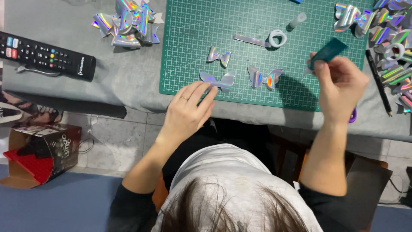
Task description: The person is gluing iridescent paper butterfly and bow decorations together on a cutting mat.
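L hand [189,107]: lower centre of frame, fingers stretched fwd & close together, tips resting on flat holographic bow cutout [218,80] at the near edge of the mat; ring on one finger.
R hand [339,86]: right of centre, raised over the mat edge, thumb & fingers pinching a small teal block [329,50] that sticks up & to the right.
Mat: green cutting mat [193,25] w/ grid, upper centre, lying on grey table [128,73].
On mat: small folded bow [219,56] above the cutout; wider folded bow [265,77] just right of it; holographic strip [252,41] w/ white ring [277,38] touching its right end; small clear tube [297,19] nearby, top centre.
Upper left: heap of holographic bows [127,23] on table, off the mat.
Right edge: second heap of holographic pieces [392,38]; dark pencil [380,83] beside it.
Far left: black remote [45,55].
Lower left: open cardboard box [38,154] on floor.
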